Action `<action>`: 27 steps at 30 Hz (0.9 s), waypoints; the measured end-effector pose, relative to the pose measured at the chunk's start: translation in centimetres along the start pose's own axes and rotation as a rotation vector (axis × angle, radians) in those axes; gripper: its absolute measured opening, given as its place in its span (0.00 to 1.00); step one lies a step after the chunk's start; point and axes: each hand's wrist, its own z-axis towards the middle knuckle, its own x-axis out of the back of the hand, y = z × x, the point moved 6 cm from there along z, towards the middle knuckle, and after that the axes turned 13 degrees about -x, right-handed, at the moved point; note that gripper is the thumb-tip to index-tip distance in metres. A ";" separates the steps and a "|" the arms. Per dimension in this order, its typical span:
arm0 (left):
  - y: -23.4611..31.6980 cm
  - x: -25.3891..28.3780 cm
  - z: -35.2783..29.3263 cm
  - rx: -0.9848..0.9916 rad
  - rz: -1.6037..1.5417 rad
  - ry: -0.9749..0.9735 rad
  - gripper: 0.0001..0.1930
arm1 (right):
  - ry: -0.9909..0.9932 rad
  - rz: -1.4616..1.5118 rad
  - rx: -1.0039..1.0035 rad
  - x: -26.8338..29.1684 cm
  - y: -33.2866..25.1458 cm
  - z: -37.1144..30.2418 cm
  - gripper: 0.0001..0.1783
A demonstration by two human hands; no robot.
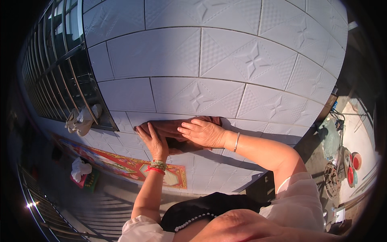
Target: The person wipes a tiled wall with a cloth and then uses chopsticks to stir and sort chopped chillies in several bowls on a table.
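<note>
A dark reddish-brown cloth [167, 128] lies bunched against the white tiled wall [177, 94]. My left hand [155, 144] rests on the cloth's left part with its fingers stretched upward and spread. Flat across the right part is my right hand [204, 134], its fingers pointing left and pressing the cloth to the tiles. Neither hand wraps its fingers round the fabric. Beaded and red bands circle my left wrist, and a silver bangle sits on the right one. The cloth's underside is hidden.
A barred window [60, 60] is at the left, with pale cloth items [84, 119] on its bars. Below runs a red decorated panel [117, 161]. Metal railings [36, 205] stand lower left. At the right, beyond the wall's edge, are red bowls [356, 160] and a wire rack [332, 180].
</note>
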 end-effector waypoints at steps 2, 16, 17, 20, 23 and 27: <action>2.7 1.9 5.9 -0.110 0.010 0.038 0.36 | 0.043 -0.080 0.006 4.6 4.7 1.3 0.19; 23.2 5.0 26.0 -0.759 0.189 0.296 0.40 | 0.299 -0.327 -0.583 18.3 21.7 -1.3 0.25; 23.1 4.6 24.7 -0.757 0.177 0.244 0.41 | 0.305 -0.299 -0.565 17.3 20.8 -2.3 0.23; 21.8 2.8 20.3 -0.753 0.150 0.105 0.42 | 0.237 -0.210 -0.596 14.4 17.5 -4.8 0.23; 19.6 0.8 15.6 -0.732 0.185 -0.029 0.42 | 0.169 -0.155 -0.659 10.8 13.4 -7.5 0.24; 17.0 -1.8 9.3 -0.735 0.119 -0.095 0.42 | 0.083 -0.167 -0.677 6.6 7.7 -10.3 0.24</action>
